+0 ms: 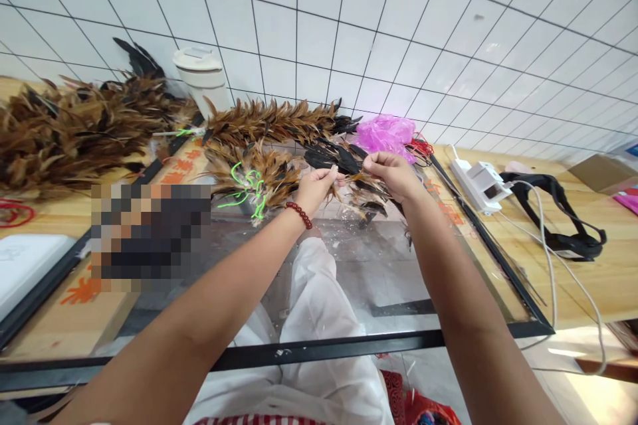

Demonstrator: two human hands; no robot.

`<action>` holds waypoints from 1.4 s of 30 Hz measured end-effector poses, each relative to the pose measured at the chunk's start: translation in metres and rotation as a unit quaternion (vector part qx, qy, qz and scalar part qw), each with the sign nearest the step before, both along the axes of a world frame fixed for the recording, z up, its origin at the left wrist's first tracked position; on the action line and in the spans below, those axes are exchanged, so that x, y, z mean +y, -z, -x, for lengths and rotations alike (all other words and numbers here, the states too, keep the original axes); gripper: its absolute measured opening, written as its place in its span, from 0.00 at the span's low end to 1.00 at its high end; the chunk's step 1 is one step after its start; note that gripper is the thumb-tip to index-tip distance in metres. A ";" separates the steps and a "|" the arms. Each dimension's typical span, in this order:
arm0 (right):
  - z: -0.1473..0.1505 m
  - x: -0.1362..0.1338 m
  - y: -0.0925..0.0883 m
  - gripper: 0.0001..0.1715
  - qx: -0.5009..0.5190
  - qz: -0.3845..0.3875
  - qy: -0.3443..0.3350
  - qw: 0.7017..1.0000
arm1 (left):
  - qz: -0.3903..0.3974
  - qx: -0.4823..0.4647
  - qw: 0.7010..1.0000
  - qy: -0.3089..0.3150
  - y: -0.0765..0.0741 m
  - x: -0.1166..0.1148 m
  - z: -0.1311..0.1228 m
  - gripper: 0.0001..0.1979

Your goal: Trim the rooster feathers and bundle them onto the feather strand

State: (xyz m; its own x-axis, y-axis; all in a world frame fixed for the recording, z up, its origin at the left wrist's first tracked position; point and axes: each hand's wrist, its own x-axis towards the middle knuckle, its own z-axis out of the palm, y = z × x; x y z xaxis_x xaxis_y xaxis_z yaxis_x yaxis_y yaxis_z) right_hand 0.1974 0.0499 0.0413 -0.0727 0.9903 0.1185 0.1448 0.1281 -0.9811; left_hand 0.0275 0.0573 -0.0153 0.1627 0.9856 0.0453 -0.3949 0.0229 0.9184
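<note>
Over the glass tabletop [349, 265], my left hand [315, 191], with a red bead bracelet [299, 214] at the wrist, is closed in a pinch on a small brown feather. My right hand [396, 176] is a short way to the right, thumb and forefinger pressed together; what they hold is too small to make out. Black feathers [333, 157] lie just behind both hands. Loose brown and dark feathers [366, 196] lie beneath them. Left of my left hand is a bunch of brown feathers [279, 176] with bright green ties [249, 187].
A long brown feather strip [274, 121] runs along the wall side, with a bigger feather pile [74, 129] at left. Nearby stand a white lidded cup [200, 76] and a pink plastic bag [383, 134]. At right are a white power strip [481, 182], cables and a black strap [563, 219].
</note>
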 end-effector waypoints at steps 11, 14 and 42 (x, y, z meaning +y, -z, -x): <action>0.031 0.001 0.024 0.17 -0.003 -0.061 -0.004 0.998 | 0.064 -0.060 0.993 0.072 -0.009 -0.007 -0.002 0.16; 0.031 0.002 0.025 0.15 -0.032 -0.070 -0.007 0.997 | 0.052 -0.054 0.992 0.097 -0.008 -0.007 0.000 0.16; 0.001 -0.007 -0.008 0.16 -0.102 0.058 -0.083 0.990 | 0.074 -0.109 0.991 0.033 -0.004 0.000 0.004 0.12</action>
